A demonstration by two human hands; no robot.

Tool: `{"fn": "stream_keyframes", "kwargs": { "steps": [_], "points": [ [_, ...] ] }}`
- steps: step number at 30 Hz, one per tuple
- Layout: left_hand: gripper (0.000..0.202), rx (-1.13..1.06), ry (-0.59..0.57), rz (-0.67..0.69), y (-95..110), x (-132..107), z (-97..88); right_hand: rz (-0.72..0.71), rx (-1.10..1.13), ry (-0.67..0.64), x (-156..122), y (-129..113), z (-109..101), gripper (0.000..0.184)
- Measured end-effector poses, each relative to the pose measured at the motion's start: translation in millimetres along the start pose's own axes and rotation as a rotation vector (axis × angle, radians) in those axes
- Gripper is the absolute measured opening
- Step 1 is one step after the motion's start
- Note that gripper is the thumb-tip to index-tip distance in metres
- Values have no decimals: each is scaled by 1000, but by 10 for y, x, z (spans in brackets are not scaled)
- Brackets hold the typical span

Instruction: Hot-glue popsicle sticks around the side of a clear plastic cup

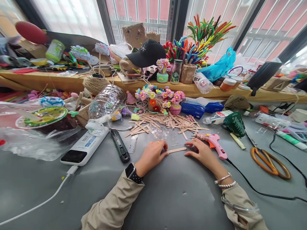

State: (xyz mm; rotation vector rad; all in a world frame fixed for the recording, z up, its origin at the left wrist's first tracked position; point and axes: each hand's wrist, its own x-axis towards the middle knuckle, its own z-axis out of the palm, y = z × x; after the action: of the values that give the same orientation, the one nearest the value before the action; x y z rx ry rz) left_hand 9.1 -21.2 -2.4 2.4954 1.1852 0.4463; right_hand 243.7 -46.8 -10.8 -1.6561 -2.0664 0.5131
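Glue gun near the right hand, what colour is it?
The glue gun is pink, with an orange trigger, seen in the head view.

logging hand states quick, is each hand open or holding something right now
Left hand: at one end of a wooden stick; whether its grip is closed cannot be told.
Right hand: open, thumb and forefinger parted near the other end.

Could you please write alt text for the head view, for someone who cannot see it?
A person's left hand and right hand are at opposite ends of a wooden stick at a grey table. Beyond lies a pile of sticks, with a pink glue gun to the right and a utility knife to the left.
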Motion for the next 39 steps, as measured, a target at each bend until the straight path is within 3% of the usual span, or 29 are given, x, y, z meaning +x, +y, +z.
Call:
{"fn": "stream_keyframes", "kwargs": {
  "steps": [39],
  "points": [
    [9, -18, 24, 2, -5, -7, 24, 33, 29, -78, 53, -16, 48, 20]
  ]
}}
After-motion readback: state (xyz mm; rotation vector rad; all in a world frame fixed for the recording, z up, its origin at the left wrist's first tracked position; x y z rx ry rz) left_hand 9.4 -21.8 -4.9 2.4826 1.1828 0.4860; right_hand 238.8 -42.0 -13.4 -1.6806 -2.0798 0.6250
